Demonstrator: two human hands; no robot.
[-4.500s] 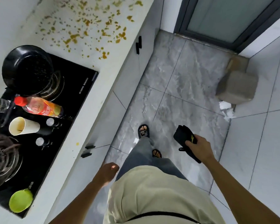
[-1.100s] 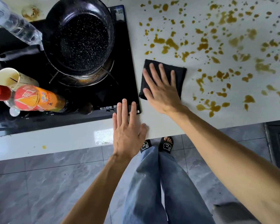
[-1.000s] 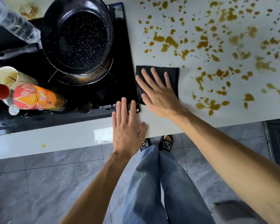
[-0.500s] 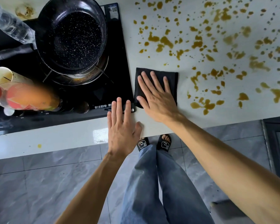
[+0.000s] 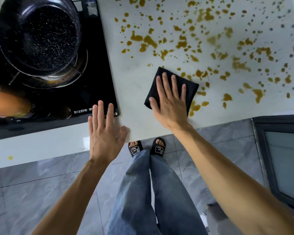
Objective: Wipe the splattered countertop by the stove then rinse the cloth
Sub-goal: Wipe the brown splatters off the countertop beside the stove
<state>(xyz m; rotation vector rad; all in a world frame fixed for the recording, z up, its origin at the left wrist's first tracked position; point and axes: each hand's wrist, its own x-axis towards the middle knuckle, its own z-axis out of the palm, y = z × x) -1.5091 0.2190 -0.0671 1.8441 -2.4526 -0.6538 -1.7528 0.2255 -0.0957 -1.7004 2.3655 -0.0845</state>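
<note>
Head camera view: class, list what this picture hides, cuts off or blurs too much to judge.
- Countertop beneath the folded black cloth: covered by the cloth and the right hand.
- Orange bottle: blurred and cut by the left edge; label unreadable.
- Black speckled frying pan: handle cut off at the left edge.
- Brown splatter: runs past the top and right edges.

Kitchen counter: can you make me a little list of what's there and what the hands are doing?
cloth: black, folded, flat on the white countertop
right hand: pressing the cloth, fingers straight
left hand: flat on the counter edge, fingertips on the stove
splatters: brown spots beyond and right of the cloth
pan: black, on the burner
</note>
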